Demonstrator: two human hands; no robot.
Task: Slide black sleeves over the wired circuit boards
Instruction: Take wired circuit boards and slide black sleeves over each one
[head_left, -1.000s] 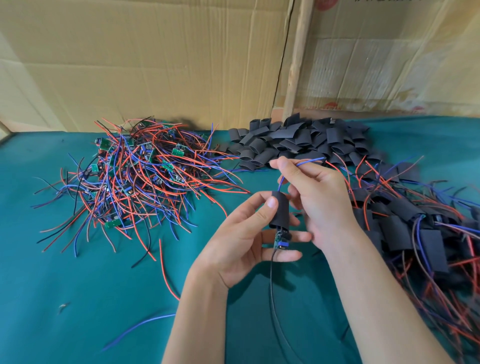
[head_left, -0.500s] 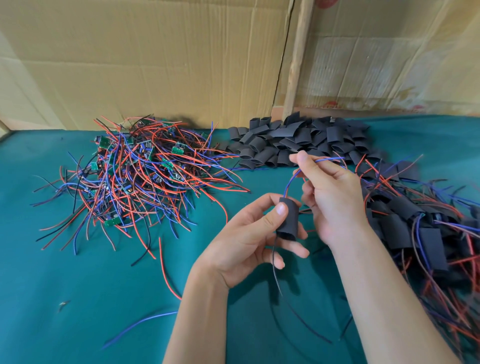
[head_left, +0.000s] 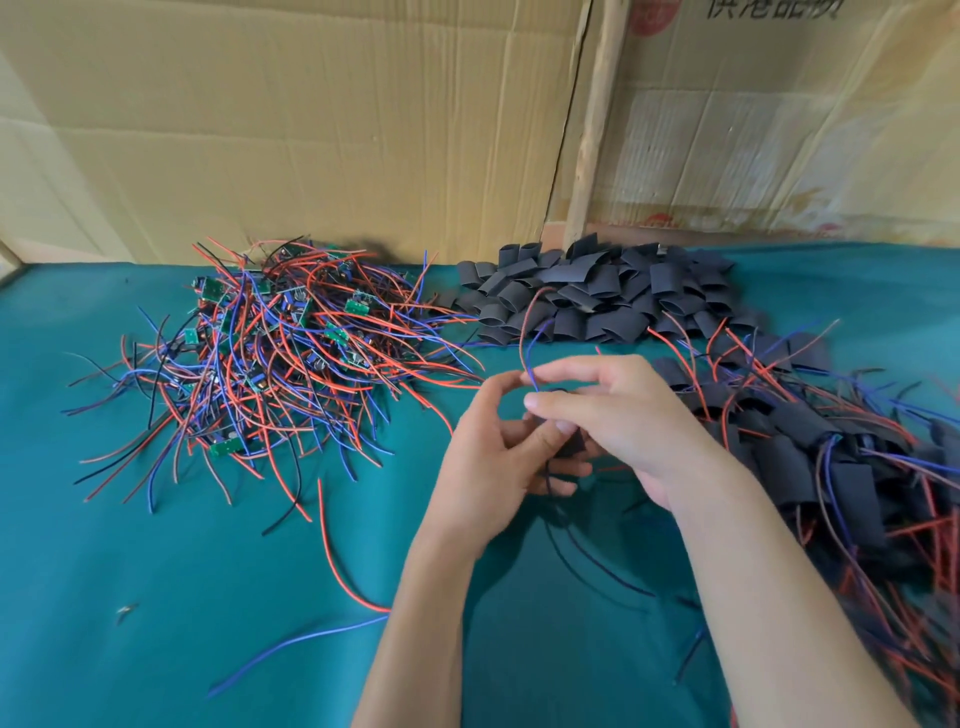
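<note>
Black sleeve (head_left: 574, 441) sits mid-table between both hands, mostly hidden by fingers, board inside not visible. Left hand (head_left: 493, 467) curls round the sleeve from below; right hand (head_left: 618, 421) pinches the red and blue wires (head_left: 527, 358) just above it, fingers overlapping the left. Unsleeved boards pile (head_left: 270, 353) lies left on the green table (head_left: 156, 597), spare sleeves pile (head_left: 597, 296) at the back, finished pile (head_left: 831, 457) right. Risks, judged: pulling wires too hard could strain the solder joints; sleeve could slide past the board or stop short; black trailing wire (head_left: 587, 561) may snag nearby strays.
</note>
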